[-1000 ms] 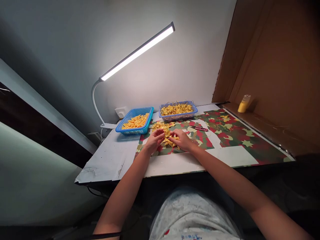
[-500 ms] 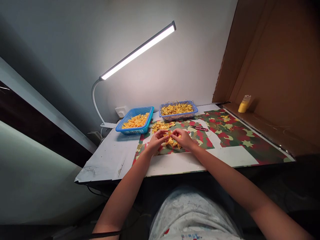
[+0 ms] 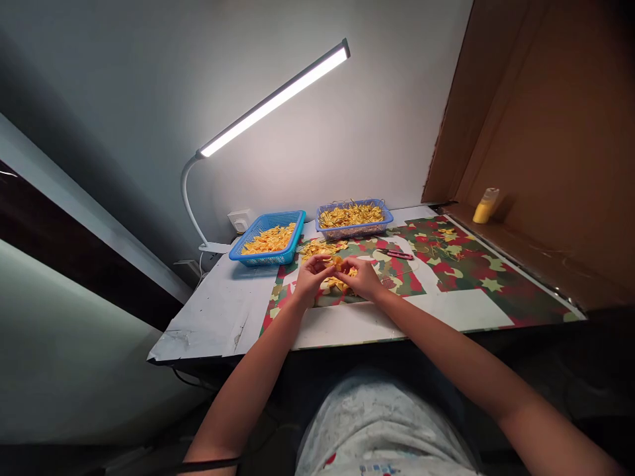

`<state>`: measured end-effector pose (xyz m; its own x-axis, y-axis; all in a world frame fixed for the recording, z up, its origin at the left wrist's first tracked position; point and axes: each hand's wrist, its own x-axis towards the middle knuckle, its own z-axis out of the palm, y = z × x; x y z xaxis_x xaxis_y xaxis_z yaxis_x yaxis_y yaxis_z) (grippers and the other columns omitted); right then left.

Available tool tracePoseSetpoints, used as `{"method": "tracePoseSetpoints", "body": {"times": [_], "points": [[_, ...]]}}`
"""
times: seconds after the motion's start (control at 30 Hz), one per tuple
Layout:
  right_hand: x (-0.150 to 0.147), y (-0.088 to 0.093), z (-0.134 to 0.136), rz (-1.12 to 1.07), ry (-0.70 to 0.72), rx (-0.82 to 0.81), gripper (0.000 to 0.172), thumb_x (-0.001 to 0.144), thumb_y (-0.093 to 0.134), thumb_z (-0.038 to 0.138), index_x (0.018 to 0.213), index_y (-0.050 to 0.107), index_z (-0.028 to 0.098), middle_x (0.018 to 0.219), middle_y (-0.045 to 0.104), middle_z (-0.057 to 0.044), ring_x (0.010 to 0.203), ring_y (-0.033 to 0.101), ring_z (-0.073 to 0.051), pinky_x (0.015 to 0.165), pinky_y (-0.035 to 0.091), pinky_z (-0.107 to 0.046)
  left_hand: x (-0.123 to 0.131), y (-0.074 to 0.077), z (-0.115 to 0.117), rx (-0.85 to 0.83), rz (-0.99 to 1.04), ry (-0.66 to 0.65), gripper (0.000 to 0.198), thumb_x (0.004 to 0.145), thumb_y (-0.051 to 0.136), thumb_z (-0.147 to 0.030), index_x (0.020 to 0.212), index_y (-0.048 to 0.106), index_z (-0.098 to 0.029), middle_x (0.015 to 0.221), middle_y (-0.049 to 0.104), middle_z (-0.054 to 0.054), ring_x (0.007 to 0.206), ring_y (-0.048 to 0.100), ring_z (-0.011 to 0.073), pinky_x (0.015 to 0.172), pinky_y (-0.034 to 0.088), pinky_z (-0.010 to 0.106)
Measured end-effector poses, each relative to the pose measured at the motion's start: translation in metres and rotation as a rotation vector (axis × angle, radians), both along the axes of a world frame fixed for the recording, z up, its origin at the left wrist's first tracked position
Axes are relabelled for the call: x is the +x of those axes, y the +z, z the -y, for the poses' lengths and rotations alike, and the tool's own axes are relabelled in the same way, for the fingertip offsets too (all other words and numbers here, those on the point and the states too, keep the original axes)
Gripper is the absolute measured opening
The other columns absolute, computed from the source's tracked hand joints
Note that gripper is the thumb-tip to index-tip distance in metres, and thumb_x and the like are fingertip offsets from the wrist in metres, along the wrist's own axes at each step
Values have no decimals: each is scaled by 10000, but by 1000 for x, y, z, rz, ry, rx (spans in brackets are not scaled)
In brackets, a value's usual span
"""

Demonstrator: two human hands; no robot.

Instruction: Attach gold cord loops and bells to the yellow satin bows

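Above the yellow pile [image 3: 335, 285], left hand [image 3: 310, 278] and right hand [image 3: 365, 279] have closed together. Fingertips of both pinch one yellow piece [image 3: 338, 262].

We can read no text, label or number anywhere. The yellow pieces [image 3: 339, 283] on the table [image 3: 218, 311] are too small to show any marking, and the print on the shirt [image 3: 381, 469] below the table's edge is blurred.

Both the left hand [image 3: 311, 277] and right hand [image 3: 363, 277] have closed together, pinching one yellow piece [image 3: 338, 262].
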<state>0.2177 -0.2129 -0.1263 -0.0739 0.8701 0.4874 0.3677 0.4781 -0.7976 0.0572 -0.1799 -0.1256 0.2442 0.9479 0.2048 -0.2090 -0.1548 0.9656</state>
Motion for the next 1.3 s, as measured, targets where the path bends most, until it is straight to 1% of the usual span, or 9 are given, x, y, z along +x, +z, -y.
{"method": "tracePoseSetpoints", "body": {"times": [0.17, 0.37, 0.43, 0.5, 0.57, 0.7, 0.77, 1.1, 1.3], "points": [[1, 2, 0, -26, 40, -16, 231, 829, 545, 397, 771, 603, 181, 702, 611, -7, 672, 542, -149, 654, 401, -267, -1, 1, 1, 13, -16, -33, 529, 560, 859, -400, 972, 610, -183, 758, 680, -3, 732, 659, 150, 690, 522, 270], [3, 3, -2, -36, 77, -63, 185, 815, 435, 327, 700, 493, 195, 646, 532, 20, 617, 484, -129, 596, 384, -242, -6, 6, 5, 55, -96, -178, 600, 570, 865, -325, 1096, 598, -212, 820, 654, -3, 720, 625, 125, 651, 485, 228], [4, 3, -2, -18, 89, -76, 178, 810, 405, 305, 675, 454, 200, 620, 500, 25, 600, 465, -128, 580, 376, -240, -9, 7, 7, 108, -149, -222, 592, 648, 806, -388, 1165, 574, -217, 847, 651, 16, 747, 622, 138, 660, 477, 236], [6, 4, -1, 13, 101, -79, 175, 798, 393, 284, 646, 420, 203, 602, 469, 29, 594, 446, -128, 572, 361, -240, -13, 9, 8, 207, -228, -192, 519, 767, 678, -465, 1207, 564, -215, 883, 654, 42, 800, 622, 158, 697, 478, 256], [7, 6, 0, 53, 113, -73, 173, 785, 390, 265, 622, 385, 205, 591, 440, 31, 594, 428, -128, 574, 341, -241, -15, 9, 8, 308, -321, -133, 436, 826, 593, -477, 1168, 595, -207, 891, 656, 54, 816, 616, 167, 708, 475, 265], [9, 8, 1, 143, 116, -46, 193, 784, 386, 247, 603, 335, 206, 597, 406, 29, 612, 405, -132, 593, 305, -252, -17, 8, 7, 400, -451, -99, 237, 771, 678, -379, 914, 668, -190, 792, 652, 29, 733, 577, 150, 687, 442, 259], [10, 9, 0, 187, 113, -33, 195, 788, 388, 236, 604, 332, 205, 607, 409, 26, 622, 401, -135, 605, 297, -257, -16, 8, 7, 431, -491, -87, 180, 763, 683, -347, 853, 666, -192, 775, 652, 20, 709, 559, 141, 691, 429, 261], [11, 7, -1, 338, 99, -7, 190, 804, 387, 197, 616, 361, 201, 645, 478, 6, 659, 429, -149, 631, 296, -265, -15, 9, 11, 529, -587, -89, 123, 781, 649, -309, 790, 595, -198, 728, 599, -11, 632, 528, 112, 614, 432, 228], [12, 7, -1, 385, 90, 1, 183, 808, 385, 193, 626, 366, 201, 658, 497, 0, 656, 431, -150, 635, 295, -265, -15, 9, 11, 562, -622, -80, 96, 789, 638, -279, 787, 594, -194, 695, 587, -19, 607, 511, 107, 592, 431, 220]]}}
